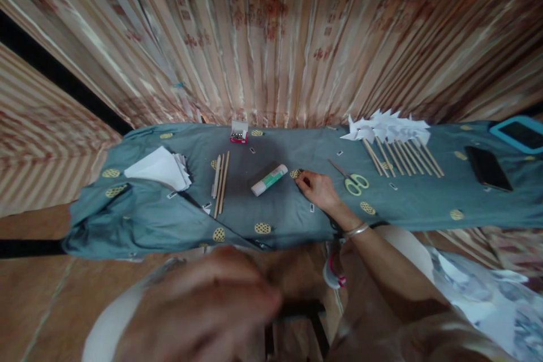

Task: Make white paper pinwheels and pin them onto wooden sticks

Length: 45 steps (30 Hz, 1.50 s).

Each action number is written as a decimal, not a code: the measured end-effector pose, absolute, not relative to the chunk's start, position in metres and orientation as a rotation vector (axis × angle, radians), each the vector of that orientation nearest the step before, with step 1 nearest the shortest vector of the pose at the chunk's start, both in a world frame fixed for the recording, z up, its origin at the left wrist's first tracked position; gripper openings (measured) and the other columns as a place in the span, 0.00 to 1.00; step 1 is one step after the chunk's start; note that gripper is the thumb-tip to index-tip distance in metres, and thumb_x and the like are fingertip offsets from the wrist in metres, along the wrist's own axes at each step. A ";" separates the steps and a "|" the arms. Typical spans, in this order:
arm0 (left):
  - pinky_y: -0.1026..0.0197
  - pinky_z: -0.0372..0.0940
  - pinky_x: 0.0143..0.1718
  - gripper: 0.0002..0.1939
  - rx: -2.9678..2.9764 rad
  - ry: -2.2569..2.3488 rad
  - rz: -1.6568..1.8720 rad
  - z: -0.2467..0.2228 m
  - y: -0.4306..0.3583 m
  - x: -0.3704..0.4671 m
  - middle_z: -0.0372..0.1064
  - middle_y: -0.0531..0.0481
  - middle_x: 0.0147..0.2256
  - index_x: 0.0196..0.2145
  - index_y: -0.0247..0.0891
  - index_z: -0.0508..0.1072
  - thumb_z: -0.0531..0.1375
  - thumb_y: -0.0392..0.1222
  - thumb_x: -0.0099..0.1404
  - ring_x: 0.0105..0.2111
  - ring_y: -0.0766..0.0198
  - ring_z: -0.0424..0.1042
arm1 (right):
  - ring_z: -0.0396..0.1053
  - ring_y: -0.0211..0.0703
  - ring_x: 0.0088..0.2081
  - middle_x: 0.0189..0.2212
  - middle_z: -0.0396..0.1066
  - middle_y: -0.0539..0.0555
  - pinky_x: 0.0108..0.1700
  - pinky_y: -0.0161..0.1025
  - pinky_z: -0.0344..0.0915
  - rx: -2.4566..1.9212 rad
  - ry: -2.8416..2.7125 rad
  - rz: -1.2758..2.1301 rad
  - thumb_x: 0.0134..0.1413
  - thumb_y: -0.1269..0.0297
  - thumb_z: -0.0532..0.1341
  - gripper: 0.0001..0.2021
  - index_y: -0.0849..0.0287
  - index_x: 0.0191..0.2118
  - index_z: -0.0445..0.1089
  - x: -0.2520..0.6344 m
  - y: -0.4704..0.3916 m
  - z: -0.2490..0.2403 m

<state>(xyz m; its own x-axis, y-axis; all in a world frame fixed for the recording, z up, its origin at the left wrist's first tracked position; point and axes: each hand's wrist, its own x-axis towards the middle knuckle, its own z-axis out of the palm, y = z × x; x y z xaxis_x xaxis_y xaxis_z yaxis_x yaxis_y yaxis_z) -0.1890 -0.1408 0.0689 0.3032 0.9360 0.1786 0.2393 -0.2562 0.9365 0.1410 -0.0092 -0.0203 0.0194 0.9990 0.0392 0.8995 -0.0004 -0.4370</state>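
My right hand (318, 188) rests on the blue-green cloth, its fingertips pinched together beside a printed pineapple. Whatever they hold, if anything, is hidden. Just left of it lies a glue stick (269, 180) with a green and white label. Scissors (350, 181) with light green handles lie to its right. Close to the camera, my left hand (203, 305) hangs in front of the table's near edge, smeared by motion, so its fingers cannot be read. Beyond it on the cloth are wooden sticks (223, 184) and a white pen (217, 176).
White folded papers (156, 169) are stacked at the left. A small red box (238, 133) holding metal pieces stands open at the back. White paper pinwheels (390, 127) on sticks lie in a row at the right, near a black phone (487, 168) and a blue-framed device (520, 134). A curtain (271, 39) hangs behind.
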 end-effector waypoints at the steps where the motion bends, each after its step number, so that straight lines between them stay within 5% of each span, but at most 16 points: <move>1: 0.56 0.70 0.34 0.05 1.736 1.140 1.097 0.074 -0.116 -0.182 0.77 0.50 0.38 0.36 0.53 0.81 0.68 0.47 0.60 0.37 0.56 0.74 | 0.75 0.46 0.33 0.31 0.78 0.55 0.36 0.36 0.58 -1.966 -1.958 0.413 0.63 0.63 0.56 0.09 0.57 0.36 0.73 0.141 -0.009 -0.019; 4: 0.61 0.65 0.30 0.09 1.921 1.427 1.364 0.072 -0.045 -0.178 0.73 0.53 0.25 0.24 0.44 0.78 0.68 0.47 0.59 0.26 0.63 0.70 | 0.76 0.46 0.35 0.33 0.78 0.56 0.36 0.36 0.58 -1.974 -1.998 0.416 0.63 0.64 0.56 0.09 0.58 0.36 0.73 0.141 -0.010 -0.017; 7: 0.58 0.67 0.40 0.17 2.220 1.627 1.254 0.045 0.002 -0.200 0.73 0.48 0.26 0.23 0.40 0.76 0.62 0.53 0.64 0.33 0.58 0.72 | 0.76 0.47 0.36 0.34 0.78 0.56 0.36 0.36 0.58 -1.986 -2.027 0.399 0.64 0.64 0.56 0.09 0.58 0.36 0.73 0.141 -0.010 -0.016; 13: 0.47 0.65 0.56 0.23 2.343 1.905 0.919 -0.004 0.022 -0.243 0.72 0.36 0.51 0.50 0.35 0.74 0.59 0.52 0.64 0.52 0.46 0.71 | 0.76 0.47 0.38 0.36 0.79 0.57 0.37 0.36 0.59 -1.985 -2.071 0.411 0.64 0.65 0.55 0.09 0.59 0.38 0.73 0.141 -0.009 -0.012; 16: 0.44 0.63 0.59 0.23 2.335 1.968 0.869 -0.012 0.020 -0.250 0.70 0.36 0.55 0.53 0.36 0.72 0.59 0.49 0.64 0.55 0.44 0.69 | 0.76 0.47 0.38 0.36 0.79 0.56 0.37 0.36 0.59 -1.976 -2.069 0.421 0.64 0.65 0.56 0.09 0.59 0.38 0.73 0.142 -0.009 -0.012; 29: 0.52 0.71 0.46 0.12 2.223 1.993 0.997 -0.009 0.021 -0.268 0.79 0.44 0.43 0.34 0.38 0.80 0.59 0.47 0.62 0.42 0.54 0.78 | 0.75 0.47 0.35 0.33 0.78 0.56 0.36 0.37 0.58 -1.972 -2.085 0.423 0.64 0.64 0.57 0.09 0.59 0.37 0.73 0.144 -0.006 -0.013; 45: 0.57 0.70 0.42 0.10 1.701 2.254 1.127 0.003 0.029 -0.257 0.80 0.40 0.34 0.33 0.29 0.81 0.63 0.38 0.55 0.35 0.53 0.79 | 0.75 0.47 0.35 0.34 0.78 0.56 0.36 0.37 0.59 -1.948 -2.087 0.417 0.63 0.65 0.57 0.09 0.59 0.37 0.74 0.144 -0.006 -0.015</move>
